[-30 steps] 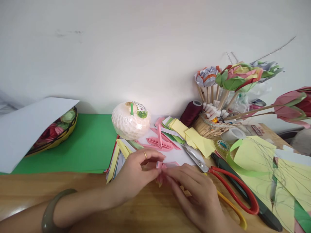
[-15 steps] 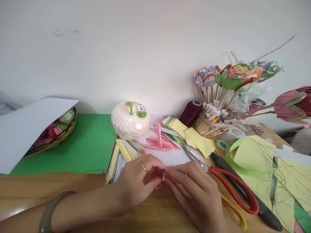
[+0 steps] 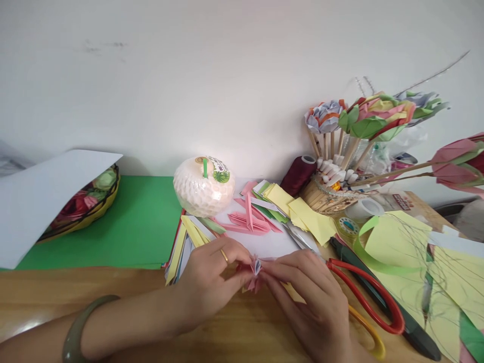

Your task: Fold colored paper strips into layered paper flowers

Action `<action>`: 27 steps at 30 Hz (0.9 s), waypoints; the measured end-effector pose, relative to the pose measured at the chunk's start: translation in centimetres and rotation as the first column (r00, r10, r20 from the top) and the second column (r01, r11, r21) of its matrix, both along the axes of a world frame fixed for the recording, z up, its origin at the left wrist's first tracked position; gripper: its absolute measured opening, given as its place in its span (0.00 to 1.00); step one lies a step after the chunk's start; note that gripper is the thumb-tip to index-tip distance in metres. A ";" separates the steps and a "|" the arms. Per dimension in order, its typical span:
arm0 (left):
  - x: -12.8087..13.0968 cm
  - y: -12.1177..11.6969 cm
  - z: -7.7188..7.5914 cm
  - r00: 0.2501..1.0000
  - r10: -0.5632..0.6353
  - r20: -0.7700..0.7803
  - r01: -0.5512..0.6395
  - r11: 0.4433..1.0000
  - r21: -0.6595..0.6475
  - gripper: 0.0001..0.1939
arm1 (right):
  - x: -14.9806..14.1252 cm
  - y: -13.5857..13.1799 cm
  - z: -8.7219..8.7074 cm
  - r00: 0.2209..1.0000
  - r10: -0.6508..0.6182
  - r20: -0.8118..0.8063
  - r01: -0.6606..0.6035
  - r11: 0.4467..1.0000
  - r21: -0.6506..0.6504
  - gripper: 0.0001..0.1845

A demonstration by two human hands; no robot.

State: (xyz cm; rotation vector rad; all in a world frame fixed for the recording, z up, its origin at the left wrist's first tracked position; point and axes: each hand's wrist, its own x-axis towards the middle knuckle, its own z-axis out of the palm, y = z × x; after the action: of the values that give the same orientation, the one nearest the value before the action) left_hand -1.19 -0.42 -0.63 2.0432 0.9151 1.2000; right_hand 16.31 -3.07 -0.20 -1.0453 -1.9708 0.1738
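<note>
Between my two hands, low in the middle of the head view, is a small piece of folded pink paper (image 3: 256, 275) with a pale inner fold. My left hand (image 3: 212, 275) pinches it from the left, thumb and forefinger pressed together. From the right, my right hand (image 3: 308, 287) grips the other side with its fingertips. Part of the paper is hidden behind the fingers. Just beyond lie folded pink paper strips (image 3: 249, 222). Yellow strips (image 3: 194, 234) fan out by my left knuckles. Red-handled scissors (image 3: 378, 287) rest beside my right hand.
A white wrapped coconut (image 3: 204, 189) stands behind the strips. To the right are a basket (image 3: 327, 196) of paper flowers, a dark red thread spool (image 3: 298, 175), yellow sheets (image 3: 397, 242) and loose wires. A flower basket (image 3: 94, 217) sits under white paper (image 3: 56, 196) at left.
The folded paper between my fingertips has spread, showing more pink points and a wider pale opening. Both hands keep their pinch and have shifted slightly.
</note>
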 end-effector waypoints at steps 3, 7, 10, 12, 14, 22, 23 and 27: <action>0.0 0.1 -0.1 1.000 -0.010 0.024 0.010 1.000 0.006 0.07 | 0.0 0.2 0.1 1.000 0.011 -0.026 -0.012 0.999 -0.035 0.07; 0.0 0.3 0.2 0.996 -0.056 0.069 0.063 0.992 -0.107 0.08 | 0.1 0.4 0.4 0.998 0.067 -0.015 -0.068 0.995 -0.079 0.07; 0.0 0.4 0.9 0.986 -0.112 0.122 0.143 0.947 -0.286 0.08 | 0.2 0.4 0.5 0.996 0.084 0.020 -0.082 0.993 -0.090 0.07; 0.0 0.5 1.4 0.983 -0.115 0.141 0.168 0.867 -0.469 0.07 | 0.3 0.3 0.5 0.996 0.086 0.003 -0.085 0.988 -0.133 0.07; 0.0 0.7 1.8 0.982 -0.104 0.158 0.182 0.747 -0.639 0.05 | 0.3 0.3 0.6 0.995 0.089 -0.049 -0.098 0.969 -0.228 0.05; 0.0 1.4 1.7 0.976 -0.066 0.210 0.210 0.561 -0.801 0.07 | 0.4 1.1 0.9 0.965 0.058 -0.257 -0.193 0.818 -0.541 0.06; 0.0 1.5 1.6 0.975 -0.067 0.211 0.212 0.557 -0.803 0.07 | 0.4 1.2 1.0 0.953 0.059 -0.296 -0.234 0.763 -0.603 0.06; -0.1 1.7 1.5 0.968 -0.069 0.243 0.241 0.540 -0.806 0.07 | 0.5 1.5 0.7 0.874 0.021 -0.485 -0.441 0.452 -0.775 0.10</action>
State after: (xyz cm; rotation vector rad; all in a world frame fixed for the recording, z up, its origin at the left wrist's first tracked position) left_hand -1.33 1.29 0.85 1.1627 0.9332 0.6156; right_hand 16.80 -1.52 0.51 -1.1713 -1.5563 1.6052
